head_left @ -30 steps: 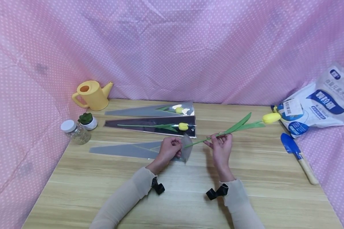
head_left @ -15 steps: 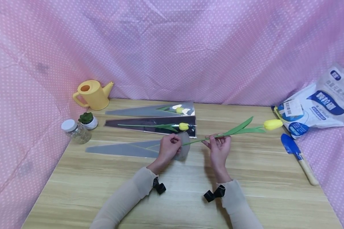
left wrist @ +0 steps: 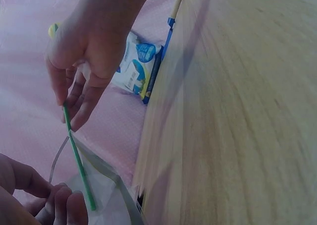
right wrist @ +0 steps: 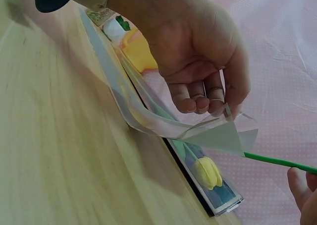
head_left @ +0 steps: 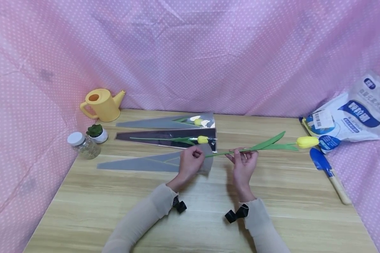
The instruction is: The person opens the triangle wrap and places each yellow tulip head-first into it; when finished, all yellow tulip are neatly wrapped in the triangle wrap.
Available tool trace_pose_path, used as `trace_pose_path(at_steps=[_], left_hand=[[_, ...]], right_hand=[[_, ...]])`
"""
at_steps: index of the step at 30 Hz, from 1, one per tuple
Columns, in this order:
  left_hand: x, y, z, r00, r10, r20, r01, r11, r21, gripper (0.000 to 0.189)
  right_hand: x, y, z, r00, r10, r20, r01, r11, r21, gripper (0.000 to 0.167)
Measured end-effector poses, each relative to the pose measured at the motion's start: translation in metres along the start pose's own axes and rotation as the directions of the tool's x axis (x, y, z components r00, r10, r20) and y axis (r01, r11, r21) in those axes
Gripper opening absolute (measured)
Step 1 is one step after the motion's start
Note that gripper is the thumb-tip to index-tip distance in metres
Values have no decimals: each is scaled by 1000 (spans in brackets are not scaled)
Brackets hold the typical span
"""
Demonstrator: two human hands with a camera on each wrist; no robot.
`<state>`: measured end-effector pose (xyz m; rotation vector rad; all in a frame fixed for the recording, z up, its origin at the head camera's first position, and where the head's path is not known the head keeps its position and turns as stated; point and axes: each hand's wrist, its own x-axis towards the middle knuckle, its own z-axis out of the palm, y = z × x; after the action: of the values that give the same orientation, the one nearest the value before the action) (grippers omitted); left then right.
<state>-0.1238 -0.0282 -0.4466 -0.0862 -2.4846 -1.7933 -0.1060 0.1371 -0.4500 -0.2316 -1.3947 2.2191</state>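
Note:
My left hand (head_left: 190, 163) pinches the upper edge of the open end of a grey translucent flower sleeve (head_left: 123, 165), lifted off the table at that end. Between the thumb and fingers of my right hand (head_left: 244, 168) is the green stem of a yellow tulip (head_left: 307, 142), whose bloom points right. In the left wrist view the lower end of the stem (left wrist: 81, 170) lies within the mouth of the sleeve. Part of the sleeve is hidden behind my left hand in the head view.
Behind lie a dark sleeve (head_left: 145, 134) and a clear sleeve (head_left: 145, 123), each with a yellow tulip inside. A watering can (head_left: 104, 105), small potted plant (head_left: 99, 136) and lidded jar (head_left: 87, 149) stand left. A trowel (head_left: 330, 175) and white bag (head_left: 354, 119) are right.
My left hand has moved slightly right and away from me with the sleeve's mouth. The tulip's bloom has shifted right and dropped a little, so the stem lies flatter. My right hand barely moved.

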Motion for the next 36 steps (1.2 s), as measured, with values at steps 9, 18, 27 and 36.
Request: trace_pose_path(at_steps=[9,18,27,36], left_hand=[[0,0,1,999,40,-29,-39,998,41,8],[1,-1,0,999,21,-51,-20,1000,15,9],[1,-1,-1,999,18,-31,-18,1000,0,8],[2,-1,-1,998,44,-36,-43,999,7,8]], right_hand=[[-12,5,5,988,105,112,-96,992,-82,22],[-3,0,0,940,315,130,-271,922,-276,30],[3,-3,-2,942,305,142,-274,940,-202,17],[14,-7,-11,891,424,163,-390,899,-201,27]])
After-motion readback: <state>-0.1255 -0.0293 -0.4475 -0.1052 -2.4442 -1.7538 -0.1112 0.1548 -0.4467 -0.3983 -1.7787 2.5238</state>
